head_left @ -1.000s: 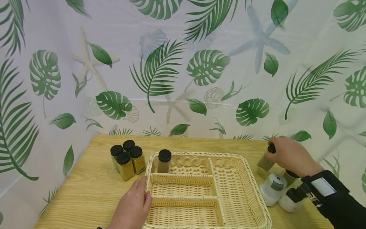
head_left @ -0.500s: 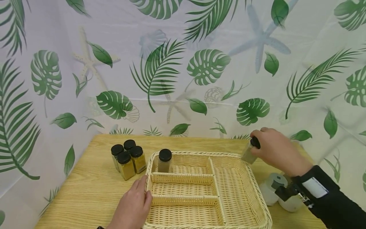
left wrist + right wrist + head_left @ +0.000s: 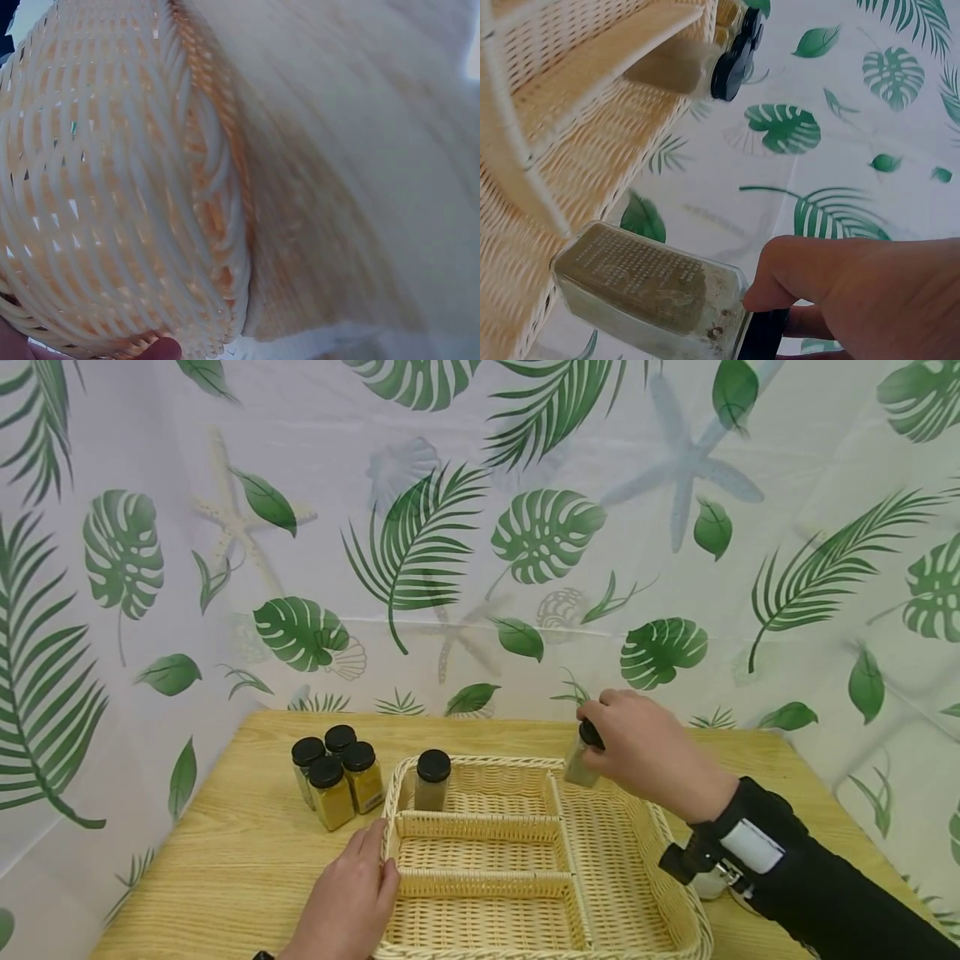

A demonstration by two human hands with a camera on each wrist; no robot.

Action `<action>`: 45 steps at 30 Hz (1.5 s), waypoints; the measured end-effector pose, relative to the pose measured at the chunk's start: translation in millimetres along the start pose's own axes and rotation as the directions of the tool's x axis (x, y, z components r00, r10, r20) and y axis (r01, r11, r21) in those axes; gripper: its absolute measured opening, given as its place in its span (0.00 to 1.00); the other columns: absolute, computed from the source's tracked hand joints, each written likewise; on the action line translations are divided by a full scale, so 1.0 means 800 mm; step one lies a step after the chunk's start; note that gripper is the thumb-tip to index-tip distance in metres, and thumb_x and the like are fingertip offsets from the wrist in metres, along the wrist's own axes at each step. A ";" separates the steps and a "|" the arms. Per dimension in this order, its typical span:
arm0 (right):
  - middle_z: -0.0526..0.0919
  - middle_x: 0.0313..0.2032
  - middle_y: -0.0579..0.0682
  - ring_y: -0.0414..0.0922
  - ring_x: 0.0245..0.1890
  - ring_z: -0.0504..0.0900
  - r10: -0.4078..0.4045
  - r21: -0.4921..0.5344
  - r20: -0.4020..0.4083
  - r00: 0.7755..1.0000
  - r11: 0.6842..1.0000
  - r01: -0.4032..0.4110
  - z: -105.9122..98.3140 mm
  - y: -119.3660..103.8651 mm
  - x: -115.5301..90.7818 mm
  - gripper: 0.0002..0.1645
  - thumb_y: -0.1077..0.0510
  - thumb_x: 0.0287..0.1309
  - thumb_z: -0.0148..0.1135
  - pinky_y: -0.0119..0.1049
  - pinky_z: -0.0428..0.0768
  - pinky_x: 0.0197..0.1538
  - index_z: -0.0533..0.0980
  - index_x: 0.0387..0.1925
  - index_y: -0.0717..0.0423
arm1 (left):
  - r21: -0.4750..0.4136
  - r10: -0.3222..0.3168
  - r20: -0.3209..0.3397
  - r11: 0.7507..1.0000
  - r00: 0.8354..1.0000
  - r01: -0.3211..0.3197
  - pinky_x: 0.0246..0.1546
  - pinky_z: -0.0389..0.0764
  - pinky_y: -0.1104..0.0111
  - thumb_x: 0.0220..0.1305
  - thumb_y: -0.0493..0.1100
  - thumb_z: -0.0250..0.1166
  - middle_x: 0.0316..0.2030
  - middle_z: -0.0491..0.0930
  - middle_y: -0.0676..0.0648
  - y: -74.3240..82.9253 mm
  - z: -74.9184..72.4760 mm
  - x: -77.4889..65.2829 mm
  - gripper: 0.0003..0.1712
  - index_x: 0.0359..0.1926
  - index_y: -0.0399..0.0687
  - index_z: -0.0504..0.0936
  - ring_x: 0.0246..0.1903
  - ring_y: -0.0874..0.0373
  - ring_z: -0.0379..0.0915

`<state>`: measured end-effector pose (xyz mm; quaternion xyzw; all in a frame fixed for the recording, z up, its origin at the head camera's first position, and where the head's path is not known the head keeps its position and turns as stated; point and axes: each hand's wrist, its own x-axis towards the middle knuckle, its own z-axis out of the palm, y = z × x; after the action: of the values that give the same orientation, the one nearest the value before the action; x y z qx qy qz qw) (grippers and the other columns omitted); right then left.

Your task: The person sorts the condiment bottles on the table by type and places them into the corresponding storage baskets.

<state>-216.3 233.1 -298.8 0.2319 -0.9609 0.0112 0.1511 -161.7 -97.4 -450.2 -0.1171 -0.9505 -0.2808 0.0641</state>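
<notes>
A pale wicker basket (image 3: 491,877) with several compartments stands on the table. My left hand (image 3: 341,893) holds its left rim; in the left wrist view the woven wall (image 3: 112,180) fills the left side, with a fingertip (image 3: 161,349) at the bottom. Above the basket's back rim, my right hand (image 3: 652,747) grips a square glass spice jar (image 3: 582,762) by its black lid. In the right wrist view this jar (image 3: 652,289) is tilted, with greyish powder and printed text. Another black-lidded spice jar (image 3: 431,783) stands upright in the back left compartment.
Several black-lidded spice jars (image 3: 332,793) with yellowish contents are grouped on the table (image 3: 217,827) left of the basket. Whitish containers (image 3: 708,883) at the right are partly hidden by my right forearm. A leaf-patterned cloth (image 3: 450,568) hangs behind the table.
My right hand has carried the spice jar leftward, from the right side of the table to above the basket's back rim. My left hand stays on the rim.
</notes>
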 end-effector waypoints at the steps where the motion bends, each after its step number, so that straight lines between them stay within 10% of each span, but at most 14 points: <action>1: 0.75 0.29 0.48 0.45 0.29 0.71 -0.014 0.000 -0.002 1.000 1.000 0.014 0.002 -0.005 0.003 0.14 0.59 0.52 0.72 0.38 0.69 0.32 0.81 0.40 0.60 | 0.002 -0.001 0.001 1.000 1.000 0.001 0.31 0.80 0.63 0.71 0.42 0.57 0.47 0.79 0.41 0.000 0.000 0.000 0.27 0.67 0.33 0.70 0.27 0.61 0.72; 16: 0.73 0.26 0.45 0.42 0.27 0.68 -0.167 -0.020 -0.037 0.985 0.986 0.166 0.047 -0.055 0.036 0.10 0.58 0.52 0.73 0.36 0.68 0.32 0.78 0.32 0.55 | -0.004 0.001 0.013 1.000 1.000 -0.001 0.32 0.79 0.64 0.72 0.41 0.55 0.51 0.79 0.39 -0.001 -0.003 -0.001 0.28 0.68 0.33 0.69 0.30 0.60 0.74; 45: 0.71 0.25 0.47 0.43 0.26 0.66 -0.207 0.050 0.049 0.977 0.978 0.204 0.111 -0.092 0.062 0.07 0.61 0.54 0.70 0.35 0.63 0.30 0.77 0.31 0.55 | -0.008 0.013 0.030 1.000 0.999 -0.013 0.29 0.76 0.67 0.72 0.41 0.55 0.47 0.78 0.41 -0.004 -0.002 0.001 0.28 0.68 0.31 0.68 0.27 0.63 0.70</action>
<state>-250.3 137.2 -372.8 0.3336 -0.9350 0.0110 0.1201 -163.4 -101.1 -450.5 -0.1278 -0.9494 -0.2824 0.0511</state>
